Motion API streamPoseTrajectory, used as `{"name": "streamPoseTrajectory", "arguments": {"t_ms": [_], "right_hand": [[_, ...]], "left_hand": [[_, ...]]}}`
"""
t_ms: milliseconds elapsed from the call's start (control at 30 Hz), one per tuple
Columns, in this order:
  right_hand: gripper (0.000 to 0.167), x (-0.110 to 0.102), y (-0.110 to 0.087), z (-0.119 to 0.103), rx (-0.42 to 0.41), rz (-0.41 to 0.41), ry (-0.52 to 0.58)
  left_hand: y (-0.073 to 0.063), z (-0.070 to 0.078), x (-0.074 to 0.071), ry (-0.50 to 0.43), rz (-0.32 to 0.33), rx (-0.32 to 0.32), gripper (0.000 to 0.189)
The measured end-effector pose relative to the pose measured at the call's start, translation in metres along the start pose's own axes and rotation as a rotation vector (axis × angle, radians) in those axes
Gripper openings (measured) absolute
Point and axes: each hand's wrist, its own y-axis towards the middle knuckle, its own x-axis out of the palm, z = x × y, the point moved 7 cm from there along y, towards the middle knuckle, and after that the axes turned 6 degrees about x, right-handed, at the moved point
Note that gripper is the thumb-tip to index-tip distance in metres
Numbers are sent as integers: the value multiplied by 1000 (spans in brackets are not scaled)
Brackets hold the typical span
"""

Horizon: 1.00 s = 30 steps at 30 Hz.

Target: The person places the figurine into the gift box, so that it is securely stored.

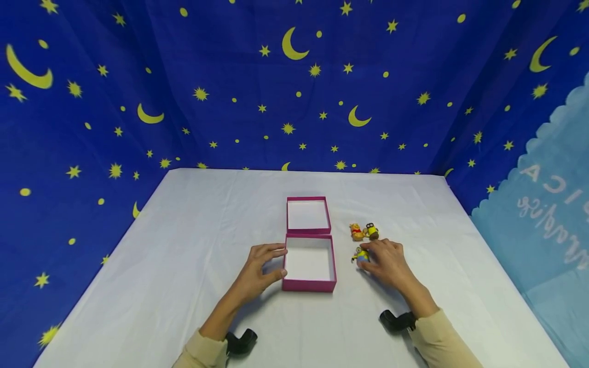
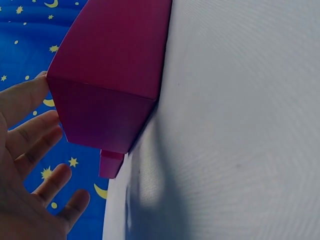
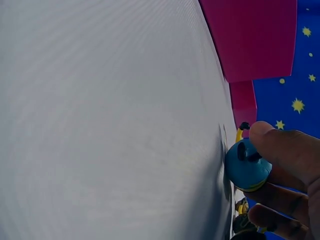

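Right hand (image 1: pixel 388 260) pinches the figure (image 1: pixel 361 255), which we judge light, stiff, best held mid-body. Left hand (image 1: pixel 257 268), fingers spread, touches the near box's (image 1: pixel 309 286) left rim.

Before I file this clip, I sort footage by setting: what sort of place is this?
Probably a makeshift recording booth: dark-blue fabric with yellow moons and stars hangs around a white cloth-covered table, and a black curved device sits at each wrist.

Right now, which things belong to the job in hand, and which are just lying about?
Likely the job:
Held toy in right hand
Nearby bear and goggled toy
Pink box, touched by left hand
Pink lid

Seemingly just about:
Starry curtain
Pale blue hanging
White cloth
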Motion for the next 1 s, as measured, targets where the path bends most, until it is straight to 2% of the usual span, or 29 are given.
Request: {"name": "streamPoseTrajectory", "arguments": {"t_ms": [500,767,1000], "right_hand": [[48,-3,-4,2,-20,21,-12],[50,-4,-5,3,-49,61,-14],[50,-6,-5,2,-35,49,0]], "left_hand": [[-1,-1,2,2,-14,9,48],[-1,-1,2,11,-16,12,48],[-2,-1,2,7,-25,1,48]]}}
